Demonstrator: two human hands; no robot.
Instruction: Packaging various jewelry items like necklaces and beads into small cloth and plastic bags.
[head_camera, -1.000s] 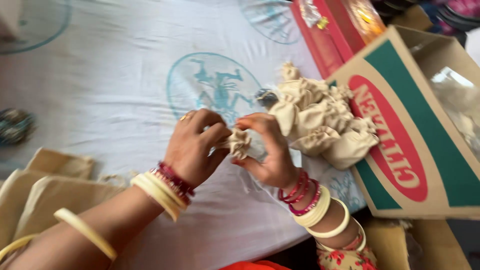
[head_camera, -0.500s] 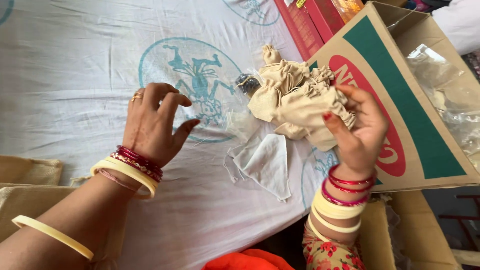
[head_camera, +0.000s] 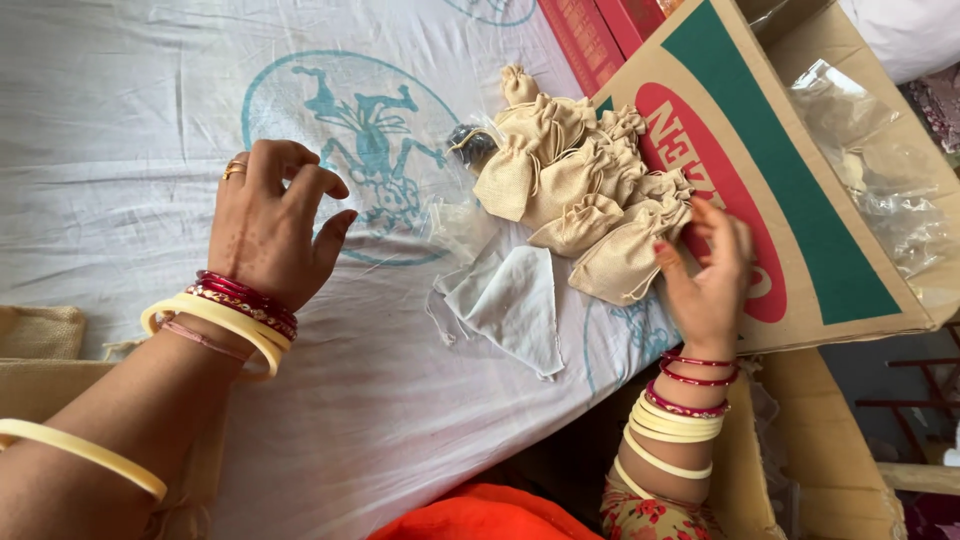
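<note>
Since 0.5 s ago the right hand (head_camera: 705, 275) has let go of the filled pouch (head_camera: 625, 262) it was setting on the heap and now hangs just beside it, fingers spread and empty, while the left hand (head_camera: 268, 225) has barely shifted and rests on the white cloth (head_camera: 120, 130) with fingers loosely curled, gripping nothing. That pouch lies at the near edge of the pile of beige drawstring pouches (head_camera: 565, 165), leaning against the side of the cardboard box (head_camera: 800, 240). It looks soft, light and lumpy, likely to sag if pinched at the belly, so the gathered neck by the drawstring seems the surest place to take it. Between the 2 hands lies 1 flat, empty white pouch (head_camera: 510, 305), limp and thin, easiest lifted by its open hem. A small clear bag with dark contents (head_camera: 470, 145) sits at the far side of the pile, and crinkled clear plastic (head_camera: 880, 190) lines the box.
</note>
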